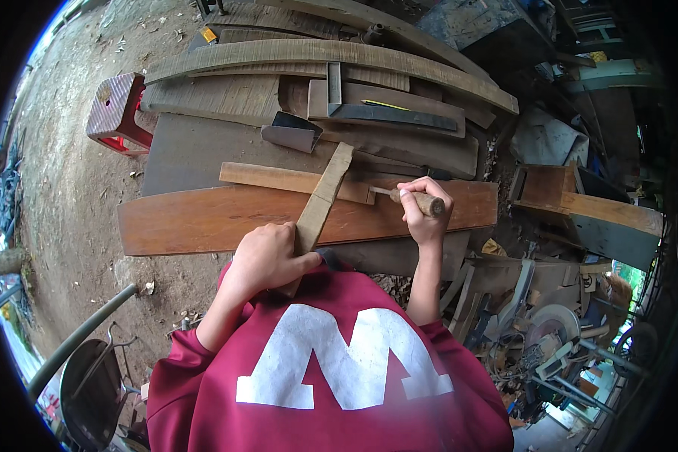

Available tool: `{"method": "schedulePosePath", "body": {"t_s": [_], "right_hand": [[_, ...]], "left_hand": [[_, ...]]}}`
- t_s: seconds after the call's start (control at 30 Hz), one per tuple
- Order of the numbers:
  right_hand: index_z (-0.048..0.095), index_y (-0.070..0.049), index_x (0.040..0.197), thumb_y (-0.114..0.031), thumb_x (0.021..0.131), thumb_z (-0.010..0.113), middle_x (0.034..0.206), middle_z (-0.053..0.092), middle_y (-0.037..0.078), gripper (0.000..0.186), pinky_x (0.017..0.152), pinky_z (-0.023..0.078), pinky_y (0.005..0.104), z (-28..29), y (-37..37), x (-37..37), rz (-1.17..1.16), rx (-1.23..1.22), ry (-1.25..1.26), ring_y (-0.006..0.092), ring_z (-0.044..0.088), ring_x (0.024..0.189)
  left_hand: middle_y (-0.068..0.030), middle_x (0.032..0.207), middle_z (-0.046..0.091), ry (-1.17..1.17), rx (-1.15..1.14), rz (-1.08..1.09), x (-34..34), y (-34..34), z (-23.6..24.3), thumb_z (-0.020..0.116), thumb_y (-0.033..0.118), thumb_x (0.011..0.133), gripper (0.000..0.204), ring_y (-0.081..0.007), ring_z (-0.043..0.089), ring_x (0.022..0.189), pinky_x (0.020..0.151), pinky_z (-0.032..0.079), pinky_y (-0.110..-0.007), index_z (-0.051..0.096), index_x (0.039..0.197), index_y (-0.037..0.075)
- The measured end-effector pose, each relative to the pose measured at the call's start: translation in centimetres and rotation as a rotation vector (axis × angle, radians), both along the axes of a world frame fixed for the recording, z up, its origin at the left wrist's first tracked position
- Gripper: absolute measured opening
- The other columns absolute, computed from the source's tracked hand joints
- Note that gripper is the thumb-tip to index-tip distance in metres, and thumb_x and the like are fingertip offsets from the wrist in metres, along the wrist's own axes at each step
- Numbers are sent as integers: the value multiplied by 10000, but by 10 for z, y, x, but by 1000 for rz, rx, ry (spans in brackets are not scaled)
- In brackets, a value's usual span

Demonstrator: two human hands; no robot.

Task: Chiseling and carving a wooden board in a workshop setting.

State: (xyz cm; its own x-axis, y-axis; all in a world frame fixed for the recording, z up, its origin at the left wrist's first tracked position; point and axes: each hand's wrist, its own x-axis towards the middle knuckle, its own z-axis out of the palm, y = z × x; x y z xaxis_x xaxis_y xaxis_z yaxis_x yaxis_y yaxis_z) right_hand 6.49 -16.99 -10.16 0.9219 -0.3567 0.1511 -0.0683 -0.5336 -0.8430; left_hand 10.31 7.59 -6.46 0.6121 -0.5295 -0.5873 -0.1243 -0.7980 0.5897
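A rough wooden stick (325, 194) is in the grip of my left hand (266, 258), slanting up and away to the right. My right hand (429, 213) is closed round a chisel (427, 203) with a round wooden handle. The chisel's thin metal shank points left, and its tip meets the right end of a narrow wooden strip (267, 178). Beneath that strip lies a long reddish-brown board (181, 222). The stick passes over both the strip and the board, hiding part of each.
Beyond the strip are a try square (334, 84), a yellow pencil (384, 105), a curled dark sheet (292, 136) and a long curved plank (279, 53). A red-legged stool (114, 105) stands at left. Scrap and machine parts (554, 328) crowd the right.
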Motion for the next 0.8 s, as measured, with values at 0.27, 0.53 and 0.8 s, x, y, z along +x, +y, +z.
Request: {"method": "schedulePosePath", "body": {"t_s": [0.27, 0.53, 0.8], "right_hand": [[546, 20, 674, -29, 708, 554, 742, 589, 94, 60, 368, 392, 175, 0, 2, -22, -137, 223, 27, 83, 520, 490], [565, 32, 708, -28, 716, 573, 750, 587, 83, 61, 375, 403, 181, 18, 10, -19, -210, 282, 39, 74, 507, 466], [572, 20, 679, -23, 683, 603, 684, 570, 54, 53, 410, 436, 208, 15, 9, -19, -189, 182, 165, 107, 543, 523]], "left_hand": [[-258, 667, 543, 174, -92, -75, 11, 19, 22, 567, 407, 639, 502, -361, 562, 694, 653, 444, -385, 533, 723, -87], [-257, 679, 546, 158, -37, -188, 13, 21, 25, 518, 408, 647, 507, -356, 563, 688, 650, 439, -391, 532, 722, -93], [-260, 703, 552, 210, -83, -128, 11, 28, 17, 546, 403, 645, 507, -362, 561, 720, 679, 435, -381, 537, 746, -95]]}}
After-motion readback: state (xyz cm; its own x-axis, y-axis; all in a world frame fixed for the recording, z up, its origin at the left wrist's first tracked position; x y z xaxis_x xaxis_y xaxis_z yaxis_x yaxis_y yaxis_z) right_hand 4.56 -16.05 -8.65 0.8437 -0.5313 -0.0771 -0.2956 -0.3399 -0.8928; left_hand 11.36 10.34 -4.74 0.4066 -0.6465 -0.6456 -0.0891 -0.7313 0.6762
